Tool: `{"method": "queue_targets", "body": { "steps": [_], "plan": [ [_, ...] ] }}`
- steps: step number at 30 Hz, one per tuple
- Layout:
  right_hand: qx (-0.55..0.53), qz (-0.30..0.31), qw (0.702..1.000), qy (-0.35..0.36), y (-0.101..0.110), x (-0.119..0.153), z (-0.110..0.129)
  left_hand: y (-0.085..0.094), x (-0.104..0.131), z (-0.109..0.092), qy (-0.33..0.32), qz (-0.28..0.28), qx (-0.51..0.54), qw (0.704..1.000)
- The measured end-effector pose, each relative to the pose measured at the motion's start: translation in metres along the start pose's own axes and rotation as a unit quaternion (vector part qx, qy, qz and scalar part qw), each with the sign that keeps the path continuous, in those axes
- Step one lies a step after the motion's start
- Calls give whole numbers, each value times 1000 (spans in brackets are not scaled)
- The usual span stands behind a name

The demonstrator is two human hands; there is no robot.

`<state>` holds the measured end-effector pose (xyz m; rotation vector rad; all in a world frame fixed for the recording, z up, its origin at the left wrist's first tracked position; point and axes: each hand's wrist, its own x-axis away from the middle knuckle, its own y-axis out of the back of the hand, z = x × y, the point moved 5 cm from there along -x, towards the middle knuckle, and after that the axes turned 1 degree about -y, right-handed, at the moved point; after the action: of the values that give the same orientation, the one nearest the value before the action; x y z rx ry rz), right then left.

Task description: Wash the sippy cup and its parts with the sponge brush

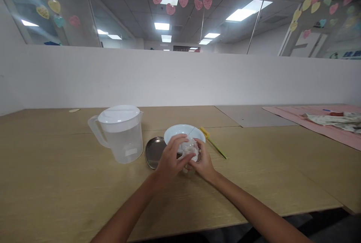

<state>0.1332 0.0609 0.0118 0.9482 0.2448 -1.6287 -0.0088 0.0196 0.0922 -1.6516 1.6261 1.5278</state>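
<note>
Between both hands, in front of the white bowl, is a small clear rounded vessel with something whitish showing at it. My left hand grips its left side, thumb across the front and fingers over the top. From the right, my right hand wraps its fingers around the side and lower part. The hands hide much of the vessel, so its exact kind is unclear. Just behind stands a white bowl with a thin stick-like thing at its rim. A round metal tray lies beside my left hand, partly covered by it.
A lidded clear plastic pitcher with liquid stands at the left. A yellow-headed brush with a green handle lies right of the bowl. Farther right, a pink cloth carries a patterned cloth. A white partition rises behind the table.
</note>
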Motion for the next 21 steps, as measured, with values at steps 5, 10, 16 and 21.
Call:
{"method": "queue_targets", "body": {
  "steps": [5, 10, 16, 21],
  "plan": [
    [35, -14, 998, 47, 3, 2, 5, -25, 14, 6, 71, 110, 70, 989],
    [94, -18, 985, 145, 5, 5, 14, -31, 21, 11, 126, 110, 118, 979],
    [118, -37, 983, 134, 5, 3, 16, -34, 23, 18, 137, 125, 121, 975],
    [144, -38, 978, 147, 3, 4, 16, -38, 27, 22, 144, 124, 144, 971]
  ]
}}
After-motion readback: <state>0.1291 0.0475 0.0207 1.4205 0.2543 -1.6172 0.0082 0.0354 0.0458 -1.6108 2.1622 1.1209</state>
